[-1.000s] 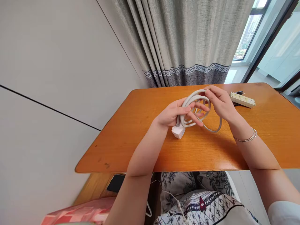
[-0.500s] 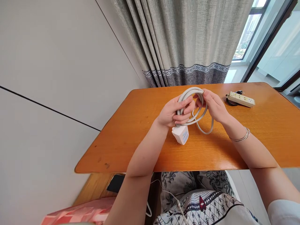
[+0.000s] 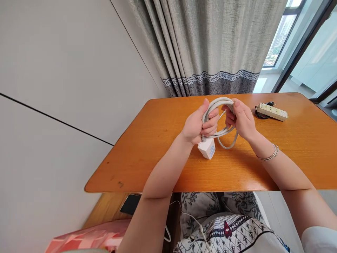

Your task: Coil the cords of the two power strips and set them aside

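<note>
A white power strip with a labelled, box-shaped body hangs just under my left hand, above the tabletop. Its thick white cord is wound into several loops. My left hand is closed round the left side of the coil, thumb pointing up. On the coil's right side, my right hand pinches the cord between thumb and fingers. A loose loop of cord droops below the coil, between the hands. The cord's far end is partly hidden behind my right fingers.
The orange wooden table lies under my hands. At its right back rests a cream power strip with a black cord. A grey curtain hangs behind. Lower left are a dark phone and a pink bag.
Both hands have shifted slightly right with the coil. My left thumb has lifted off the cord and points up. The loose loop now hangs smaller.
</note>
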`<action>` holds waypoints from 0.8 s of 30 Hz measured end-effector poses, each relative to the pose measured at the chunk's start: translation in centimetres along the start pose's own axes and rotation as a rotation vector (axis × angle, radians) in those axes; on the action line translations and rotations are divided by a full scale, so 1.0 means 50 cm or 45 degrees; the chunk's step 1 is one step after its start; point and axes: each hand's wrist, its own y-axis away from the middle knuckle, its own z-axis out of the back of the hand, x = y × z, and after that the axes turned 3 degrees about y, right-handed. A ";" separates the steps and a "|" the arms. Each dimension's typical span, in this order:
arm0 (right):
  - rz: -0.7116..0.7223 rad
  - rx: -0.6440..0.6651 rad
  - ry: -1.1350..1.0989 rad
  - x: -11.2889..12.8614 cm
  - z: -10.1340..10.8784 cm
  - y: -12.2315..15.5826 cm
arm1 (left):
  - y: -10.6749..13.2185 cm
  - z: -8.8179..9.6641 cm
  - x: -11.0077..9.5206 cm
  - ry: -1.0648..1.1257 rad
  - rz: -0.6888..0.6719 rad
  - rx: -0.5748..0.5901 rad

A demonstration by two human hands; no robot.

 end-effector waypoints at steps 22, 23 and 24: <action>-0.180 0.071 0.104 -0.040 -0.053 0.022 | 0.014 -0.016 0.011 -0.294 -0.717 -0.063; -0.197 0.133 0.130 -0.041 -0.053 0.024 | 0.016 -0.018 0.006 -0.307 -0.770 -0.095; -0.205 0.191 0.176 -0.040 -0.052 0.026 | 0.018 -0.019 0.001 -0.315 -0.822 -0.129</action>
